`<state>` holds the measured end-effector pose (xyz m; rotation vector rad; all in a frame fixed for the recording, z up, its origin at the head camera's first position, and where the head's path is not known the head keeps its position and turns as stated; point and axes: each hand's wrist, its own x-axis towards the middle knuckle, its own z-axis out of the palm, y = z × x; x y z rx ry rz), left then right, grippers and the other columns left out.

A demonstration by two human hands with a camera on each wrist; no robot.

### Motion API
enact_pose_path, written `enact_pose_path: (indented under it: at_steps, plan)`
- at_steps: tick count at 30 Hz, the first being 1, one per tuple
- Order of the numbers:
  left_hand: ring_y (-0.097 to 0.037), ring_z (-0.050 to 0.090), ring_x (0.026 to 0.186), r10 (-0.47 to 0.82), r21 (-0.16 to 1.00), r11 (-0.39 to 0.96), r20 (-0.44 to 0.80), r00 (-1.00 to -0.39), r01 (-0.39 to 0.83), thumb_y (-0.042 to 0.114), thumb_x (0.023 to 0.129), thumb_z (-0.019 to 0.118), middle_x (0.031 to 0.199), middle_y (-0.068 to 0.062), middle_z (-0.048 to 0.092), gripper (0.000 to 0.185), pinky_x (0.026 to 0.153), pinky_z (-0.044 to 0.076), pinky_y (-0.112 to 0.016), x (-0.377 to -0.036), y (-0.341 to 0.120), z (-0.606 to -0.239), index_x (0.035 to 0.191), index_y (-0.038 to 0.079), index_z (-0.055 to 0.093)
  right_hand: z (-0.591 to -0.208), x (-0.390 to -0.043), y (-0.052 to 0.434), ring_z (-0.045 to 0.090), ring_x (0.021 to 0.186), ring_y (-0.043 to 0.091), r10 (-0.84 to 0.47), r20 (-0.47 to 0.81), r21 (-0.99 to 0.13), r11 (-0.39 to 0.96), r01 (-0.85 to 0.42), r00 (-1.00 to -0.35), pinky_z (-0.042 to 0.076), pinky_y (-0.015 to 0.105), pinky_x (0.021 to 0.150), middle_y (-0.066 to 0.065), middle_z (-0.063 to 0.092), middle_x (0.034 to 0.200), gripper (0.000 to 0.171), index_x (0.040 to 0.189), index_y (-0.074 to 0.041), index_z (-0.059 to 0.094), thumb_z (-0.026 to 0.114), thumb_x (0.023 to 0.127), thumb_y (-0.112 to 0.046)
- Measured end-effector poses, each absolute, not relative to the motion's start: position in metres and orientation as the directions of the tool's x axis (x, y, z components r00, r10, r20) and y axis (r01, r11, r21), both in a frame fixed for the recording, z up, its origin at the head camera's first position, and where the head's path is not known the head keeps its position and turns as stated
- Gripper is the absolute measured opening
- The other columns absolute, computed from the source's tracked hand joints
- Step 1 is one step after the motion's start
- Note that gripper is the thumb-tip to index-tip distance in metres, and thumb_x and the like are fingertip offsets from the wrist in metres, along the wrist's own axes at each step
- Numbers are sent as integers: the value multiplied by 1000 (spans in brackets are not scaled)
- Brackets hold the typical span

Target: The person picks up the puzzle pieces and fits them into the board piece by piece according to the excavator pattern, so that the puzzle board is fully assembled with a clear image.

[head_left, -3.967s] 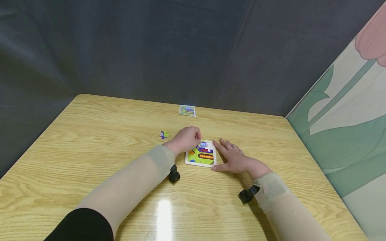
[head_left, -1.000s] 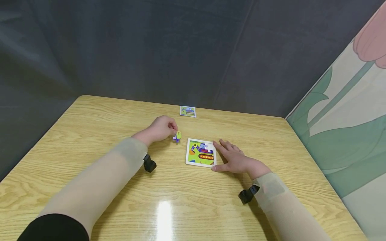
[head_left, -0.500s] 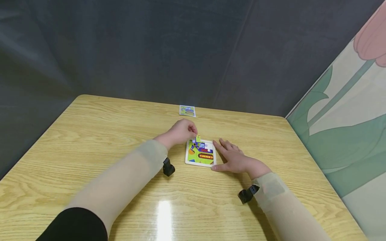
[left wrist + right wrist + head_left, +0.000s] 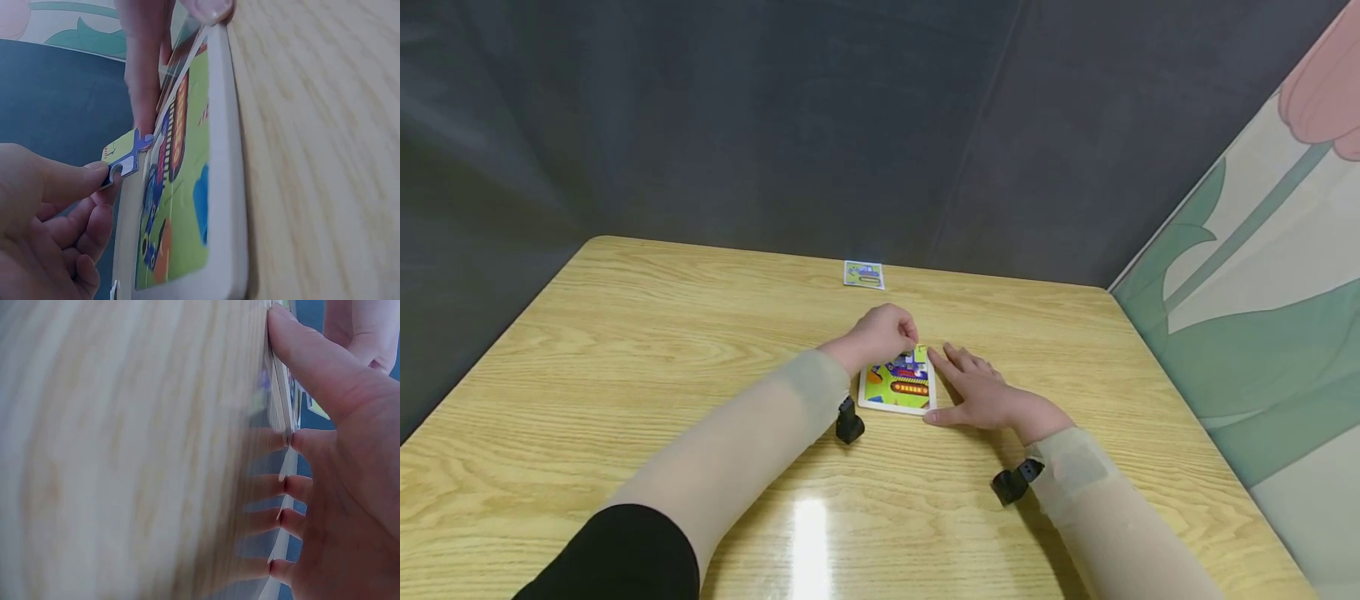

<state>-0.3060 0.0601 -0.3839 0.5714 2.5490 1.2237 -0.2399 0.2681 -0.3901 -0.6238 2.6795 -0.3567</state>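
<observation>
Between thumb and forefinger, my left hand (image 4: 880, 333) pinches a green and blue jigsaw piece (image 4: 128, 155). In the left wrist view the piece is tilted over the far edge of a white-framed puzzle tray (image 4: 228, 187). The tray's puzzle (image 4: 895, 390) shows a blue, red and orange digger on green. My right hand (image 4: 981, 396) lies with spread, straight fingers along the tray's right side, its thumb (image 4: 300, 337) and forefinger touching the frame. Part of the tray's upper edge is hidden behind the left hand in the head view.
A small picture card (image 4: 863, 275) with the same digger lies near the back edge of the wooden table (image 4: 700, 317). Behind the table hangs a dark curtain (image 4: 775, 125); a flower-patterned cloth (image 4: 1285, 275) stands at the right.
The left hand has picked up the loose jigsaw piece from left of the tray and carried it right, to the tray's upper right part. The right hand has stayed in place.
</observation>
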Motion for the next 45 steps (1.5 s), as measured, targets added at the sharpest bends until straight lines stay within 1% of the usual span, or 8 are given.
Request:
enact_pose_path:
  at_steps: [10,14,18,29,33,39,42,45]
  plan:
    - [-16,57,82,469,752,606,-75,-880,260,7,94,65,90,-2,63,6,71,47,-27,-307,67,-386,89,9,69,-387,-239,266,5,144,49,-468,-289,-314,871,-379,-835,7,67,109,20,3,162,103,159,-14,10,64,86,-63]
    - [-16,57,83,493,720,630,-80,-866,292,8,93,67,92,-2,61,3,71,47,-27,-307,69,-387,92,10,67,-387,-239,267,5,144,49,-470,-288,-320,868,-379,-834,7,68,109,21,3,162,103,159,-13,11,64,87,-62]
    - [-16,57,83,503,684,661,-99,-858,308,10,91,70,92,-2,61,8,70,47,-27,-305,69,-386,96,12,64,-388,-240,268,5,144,49,-469,-290,-316,870,-379,-834,8,68,109,20,3,162,103,159,-14,10,64,86,-63]
    - [-17,54,91,526,579,708,-51,-849,404,11,91,68,95,1,60,12,84,43,-32,-299,71,-386,102,15,65,-387,-240,268,7,143,50,-472,-284,-313,868,-385,-835,9,68,108,21,4,162,103,159,-13,11,65,86,-62]
    - [-17,51,92,549,501,727,-12,-836,470,11,91,67,92,3,60,11,87,40,-34,-297,73,-386,99,18,65,-387,-240,269,6,143,50,-470,-284,-324,868,-378,-836,9,68,108,22,4,162,102,159,-14,11,65,87,-62]
    - [-17,45,91,565,327,780,2,-825,534,25,93,71,93,5,53,5,86,36,-34,-293,77,-387,89,23,68,-388,-240,270,5,143,51,-476,-289,-333,863,-379,-831,9,69,108,22,3,162,101,159,-15,10,64,88,-61]
    - [-17,45,94,572,282,787,0,-820,549,25,93,71,97,5,53,3,87,35,-34,-291,77,-386,94,23,72,-389,-240,270,5,143,51,-477,-289,-336,862,-379,-830,9,70,107,22,3,162,101,159,-15,10,63,88,-62]
    - [-17,45,99,595,266,777,-15,-804,570,25,93,70,104,4,55,13,92,34,-36,-289,72,-384,105,24,75,-390,-240,270,4,143,50,-474,-289,-337,864,-375,-832,8,69,107,21,2,162,101,159,-16,10,64,87,-62]
